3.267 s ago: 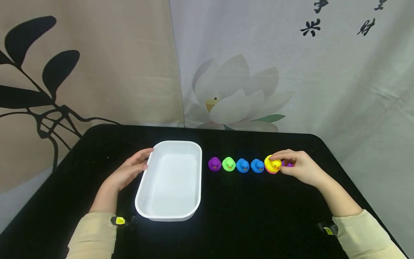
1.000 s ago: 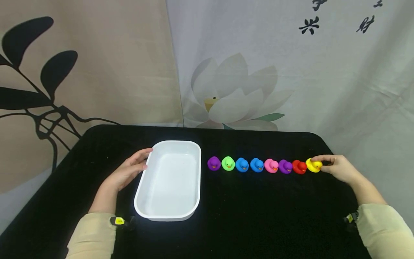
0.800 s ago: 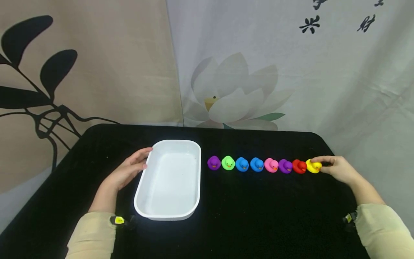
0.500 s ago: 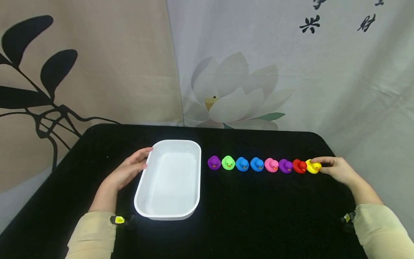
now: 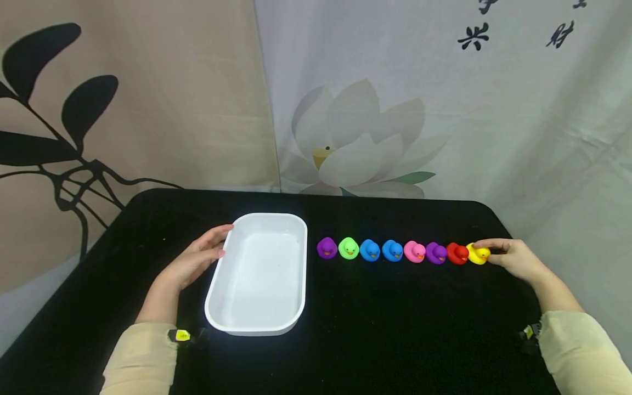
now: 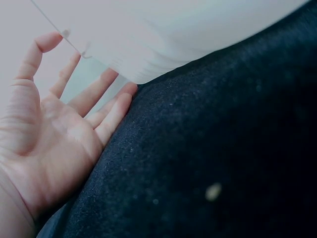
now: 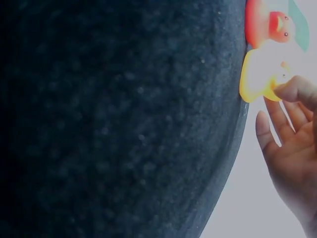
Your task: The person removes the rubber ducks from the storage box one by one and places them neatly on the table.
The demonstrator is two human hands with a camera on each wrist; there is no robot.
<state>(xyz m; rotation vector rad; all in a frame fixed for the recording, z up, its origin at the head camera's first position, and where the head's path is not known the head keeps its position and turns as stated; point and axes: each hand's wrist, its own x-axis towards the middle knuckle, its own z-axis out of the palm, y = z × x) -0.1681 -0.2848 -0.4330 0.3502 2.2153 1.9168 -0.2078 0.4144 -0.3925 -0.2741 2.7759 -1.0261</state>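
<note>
In the head view, a row of small rubber ducks runs across the black table. At its right end stands the yellow rubber duck (image 5: 477, 254), touching the red duck (image 5: 457, 254). My right hand (image 5: 520, 262) pinches the yellow duck between thumb and fingers; the right wrist view shows the thumb on the duck's head (image 7: 277, 79). To the left of the row lies a white tray (image 5: 259, 274) with nothing in it. My left hand (image 5: 192, 260) rests its extended fingers against the tray's upper left side, and the left wrist view shows the palm (image 6: 59, 144) facing the camera.
Left of the red duck the row holds a purple duck (image 5: 436, 253), a pink duck (image 5: 414, 252), two blue ones, a green duck (image 5: 348, 248) and another purple duck (image 5: 327, 248). Behind the black table (image 5: 395, 329) hangs a printed curtain (image 5: 355, 55).
My right hand has carried the yellow duck from above the pink duck to the row's right end, beside the red duck. Over the last second it barely moves. The left hand stays at the tray.
</note>
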